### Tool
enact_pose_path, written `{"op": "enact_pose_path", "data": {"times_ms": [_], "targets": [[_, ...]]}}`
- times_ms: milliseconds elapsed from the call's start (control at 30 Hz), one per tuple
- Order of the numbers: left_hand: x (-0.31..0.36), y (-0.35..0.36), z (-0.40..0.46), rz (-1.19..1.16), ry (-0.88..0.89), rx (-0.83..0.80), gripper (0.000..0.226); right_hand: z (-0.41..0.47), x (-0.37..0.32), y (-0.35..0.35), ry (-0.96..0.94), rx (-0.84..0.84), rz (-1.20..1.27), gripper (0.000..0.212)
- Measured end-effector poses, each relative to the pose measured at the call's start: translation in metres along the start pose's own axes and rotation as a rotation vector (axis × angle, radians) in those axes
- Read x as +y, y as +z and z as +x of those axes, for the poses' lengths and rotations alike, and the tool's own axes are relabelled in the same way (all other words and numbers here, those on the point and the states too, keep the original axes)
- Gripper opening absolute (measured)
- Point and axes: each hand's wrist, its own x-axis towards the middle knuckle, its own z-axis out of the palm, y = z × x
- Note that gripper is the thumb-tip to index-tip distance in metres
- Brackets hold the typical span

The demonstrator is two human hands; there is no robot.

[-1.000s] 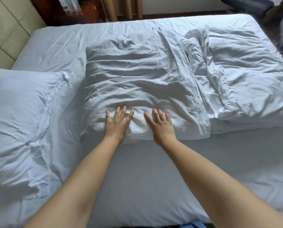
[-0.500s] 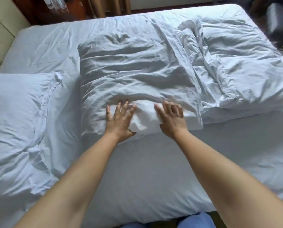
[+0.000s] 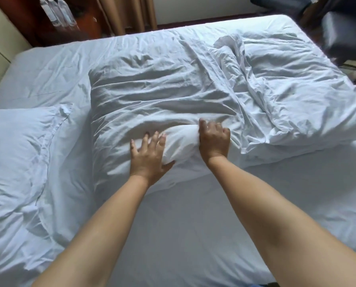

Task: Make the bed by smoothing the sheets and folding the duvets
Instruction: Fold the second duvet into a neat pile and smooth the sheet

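Folded duvet: the duvet (image 3: 162, 100), white and heavily creased, lay folded into a thick block in the middle of the bed, its near edge bulging up between the two hands.
Second duvet: another duvet (image 3: 297, 96) lay rumpled just beside it to the right, touching it along a twisted seam, not yet folded flat.
Left hand: the left hand (image 3: 148, 156) lay on the near edge of the folded duvet, fingers (image 3: 155, 139) straight and spread, thumb out under the bulge, pressing rather than gripping.
Right hand: the right hand (image 3: 214, 141) was at the same edge with fingers (image 3: 219, 128) curled down into the cloth, holding a bunched fold.
Sheet: the fitted sheet (image 3: 183, 224) ran mostly flat under the forearms, with light wrinkles towards the far left corner.
Pillow: a pillow (image 3: 17, 162) sat at the left, close to the folded duvet; whether they touched I could not tell.
Surroundings: a curtain (image 3: 127, 15) hung beyond the far side of the bed, and a dark chair (image 3: 346, 34) stood at the far right corner.
Step in hand: judged to be tucking and flattening the near edge.
Risk: one hand pulling while the other only pressed could skew the fold and trap the bulge as a ridge; dragging the cloth might also rumple the sheet beneath.
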Motion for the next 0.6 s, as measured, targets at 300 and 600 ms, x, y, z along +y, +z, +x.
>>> {"op": "enact_pose_path", "data": {"times_ms": [300, 600], "targets": [[-0.019, -0.027, 0.027, 0.070, -0.115, 0.239, 0.073, 0.059, 0.020, -0.044, -0.230, 0.380, -0.004, 0.015], [0.016, 0.051, -0.033, 0.051, 0.015, -0.107, 0.128, -0.049, 0.048, 0.042, -0.325, 0.041, -0.092, 0.028]]}}
